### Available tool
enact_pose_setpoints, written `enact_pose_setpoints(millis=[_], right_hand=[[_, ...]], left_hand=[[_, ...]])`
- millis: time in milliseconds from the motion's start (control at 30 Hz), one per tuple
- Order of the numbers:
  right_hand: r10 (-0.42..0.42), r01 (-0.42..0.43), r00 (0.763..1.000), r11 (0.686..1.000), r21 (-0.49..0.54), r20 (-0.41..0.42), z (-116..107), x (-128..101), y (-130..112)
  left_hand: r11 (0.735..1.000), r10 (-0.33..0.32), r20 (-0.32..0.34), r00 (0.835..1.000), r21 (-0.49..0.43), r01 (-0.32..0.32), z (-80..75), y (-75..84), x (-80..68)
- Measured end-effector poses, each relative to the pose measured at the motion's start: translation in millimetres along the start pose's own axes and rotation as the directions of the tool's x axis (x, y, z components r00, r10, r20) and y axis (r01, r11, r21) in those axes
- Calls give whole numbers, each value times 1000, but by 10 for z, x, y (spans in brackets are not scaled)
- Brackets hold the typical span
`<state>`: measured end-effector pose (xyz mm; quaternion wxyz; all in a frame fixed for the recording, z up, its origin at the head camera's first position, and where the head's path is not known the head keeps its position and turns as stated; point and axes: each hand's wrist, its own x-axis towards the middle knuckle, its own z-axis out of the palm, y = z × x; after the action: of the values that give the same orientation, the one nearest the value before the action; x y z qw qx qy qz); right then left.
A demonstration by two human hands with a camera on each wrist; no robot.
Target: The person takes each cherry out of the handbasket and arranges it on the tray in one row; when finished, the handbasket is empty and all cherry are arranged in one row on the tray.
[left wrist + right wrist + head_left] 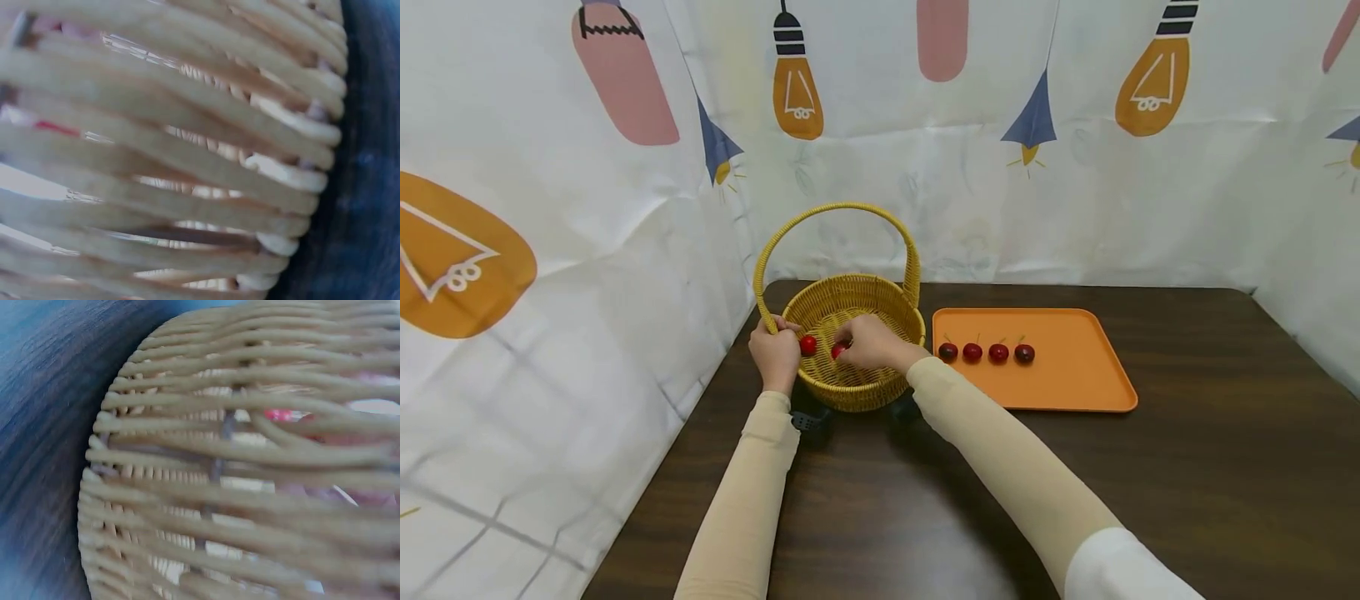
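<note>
A yellow woven basket [880, 387] with a tall hoop handle stands on the dark table. My left hand [775, 350] grips its rim at the foot of the handle on the left side. My right hand [867, 342] reaches inside the basket and pinches a red cherry [838, 349]. Another red cherry [807, 344] lies in the basket between my hands. Both wrist views are filled by the blurred basket weave [187, 162], with a bit of red cherry [279, 415] showing through the gaps.
An orange tray [1075, 367] lies right of the basket, holding a row of several dark red cherries [986, 352]. A patterned white cloth hangs close behind and along the left side. Dark wooden table [1187, 467] stretches to the right and front.
</note>
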<state>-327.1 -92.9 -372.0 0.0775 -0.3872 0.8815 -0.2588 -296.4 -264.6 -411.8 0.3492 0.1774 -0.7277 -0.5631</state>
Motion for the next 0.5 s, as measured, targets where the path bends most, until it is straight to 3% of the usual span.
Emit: enact_pose_setpoints(millis=[500], right_hand=[[11, 18, 988, 983, 184, -155, -301, -400, 217]], left_hand=[[1000, -22, -15, 1000, 0, 22, 3, 12, -9]])
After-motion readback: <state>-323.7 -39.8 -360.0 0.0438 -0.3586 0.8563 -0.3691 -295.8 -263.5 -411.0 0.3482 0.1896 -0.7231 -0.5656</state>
